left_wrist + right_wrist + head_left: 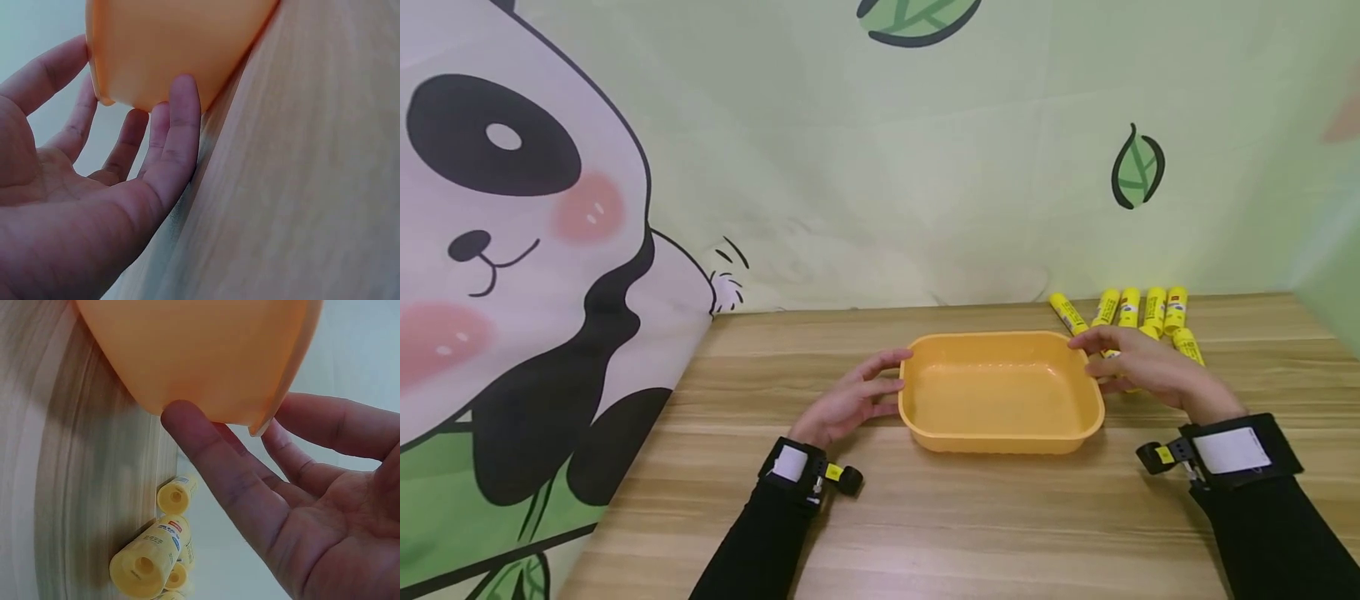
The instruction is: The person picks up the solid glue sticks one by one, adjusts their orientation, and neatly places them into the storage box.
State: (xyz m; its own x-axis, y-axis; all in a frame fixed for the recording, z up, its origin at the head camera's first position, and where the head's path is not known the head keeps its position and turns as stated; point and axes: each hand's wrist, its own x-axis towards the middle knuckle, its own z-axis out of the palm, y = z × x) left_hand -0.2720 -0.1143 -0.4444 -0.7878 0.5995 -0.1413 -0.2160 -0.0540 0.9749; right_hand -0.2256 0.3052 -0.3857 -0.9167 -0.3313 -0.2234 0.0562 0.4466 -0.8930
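- Head view: I see the wooden table (970, 517) carrying an orange plastic basin (1000, 392) at its centre.
- My left hand (850, 404) and right hand (1146, 367) touch its ends, fingers relaxed, grasping nothing.
- Yellow glue sticks (1138, 310) lie behind the right hand.

The plastic tub (1000, 392) sits on the counter (925, 517) between the two hands. The left hand (848, 406) lies at its left wall, fingers (178, 134) touching the side. The right hand (1142, 367) lies at its right rim. The glue sticks (1138, 312) lie in a row just behind the right fingers (206, 450), near the backdrop (880, 167).
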